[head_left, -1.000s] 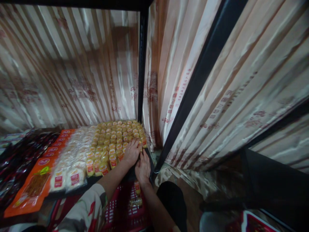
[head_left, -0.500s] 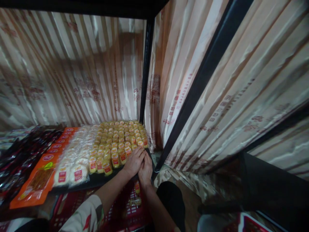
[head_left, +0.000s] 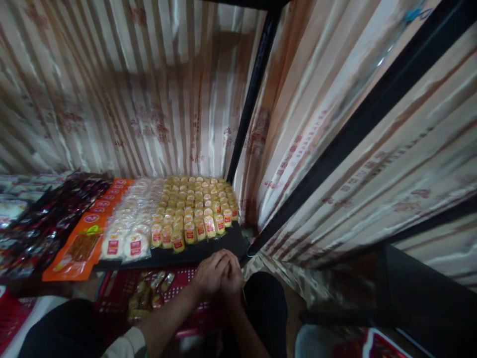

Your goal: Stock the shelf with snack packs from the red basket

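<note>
My left hand [head_left: 209, 273] and my right hand [head_left: 231, 279] are pressed together just off the front edge of the black shelf [head_left: 201, 251]. Their fingers curl in against each other; whatever they hold, if anything, is hidden. Beyond them stand rows of small yellow wrapped cakes [head_left: 190, 232] with red-and-white labels. Beneath my forearms is a red plastic basket [head_left: 186, 278]. Several loose yellow wrapped cakes [head_left: 143, 296] lie in it, partly hidden by my left arm.
Left of the cakes are white round packs [head_left: 136, 244], orange snack bags [head_left: 84, 246] and dark shiny packets [head_left: 33, 238]. Black metal posts [head_left: 257, 84] frame the shelf's corner. Pleated printed curtains [head_left: 167, 99] hang behind and to the right. My dark-clothed knee [head_left: 265, 308] is beside the basket.
My two hands have drawn back from the front row of cakes to below the shelf edge, still together. The view has shifted, showing more of the basket and its loose cakes.
</note>
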Tool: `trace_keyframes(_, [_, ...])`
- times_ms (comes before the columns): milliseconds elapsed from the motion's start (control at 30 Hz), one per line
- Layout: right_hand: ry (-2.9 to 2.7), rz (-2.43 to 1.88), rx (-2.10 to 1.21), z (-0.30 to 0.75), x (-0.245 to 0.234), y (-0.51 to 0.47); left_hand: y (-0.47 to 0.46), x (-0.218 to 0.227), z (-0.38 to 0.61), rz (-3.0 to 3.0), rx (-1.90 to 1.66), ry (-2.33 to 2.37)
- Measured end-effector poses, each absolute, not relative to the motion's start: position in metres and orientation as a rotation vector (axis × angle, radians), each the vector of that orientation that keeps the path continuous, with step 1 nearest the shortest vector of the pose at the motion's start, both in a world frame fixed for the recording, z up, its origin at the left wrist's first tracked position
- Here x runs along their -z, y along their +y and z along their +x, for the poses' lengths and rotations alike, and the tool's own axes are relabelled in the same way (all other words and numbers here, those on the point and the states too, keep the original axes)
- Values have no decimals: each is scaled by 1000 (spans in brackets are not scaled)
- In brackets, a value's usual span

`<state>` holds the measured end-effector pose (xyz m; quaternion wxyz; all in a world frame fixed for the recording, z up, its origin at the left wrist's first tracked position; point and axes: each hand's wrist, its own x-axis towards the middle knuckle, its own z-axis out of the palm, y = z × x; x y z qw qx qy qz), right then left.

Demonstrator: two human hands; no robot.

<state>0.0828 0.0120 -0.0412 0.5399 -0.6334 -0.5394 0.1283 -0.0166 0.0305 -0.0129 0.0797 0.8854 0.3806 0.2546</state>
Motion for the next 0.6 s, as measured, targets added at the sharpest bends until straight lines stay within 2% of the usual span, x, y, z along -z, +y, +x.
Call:
trace_keyframes(133, [-1337,-1554,-398,73,53,-7,11,28,-30,2561,-743,1157])
trace_keyframes(400, [-1737,-1925,-708,45,77,-13,-10,54,-68,2221,-380,1360])
trace_keyframes(600, [-1862,-1982,-777,15,110,1,-6,87,-98,2040,-169,1475])
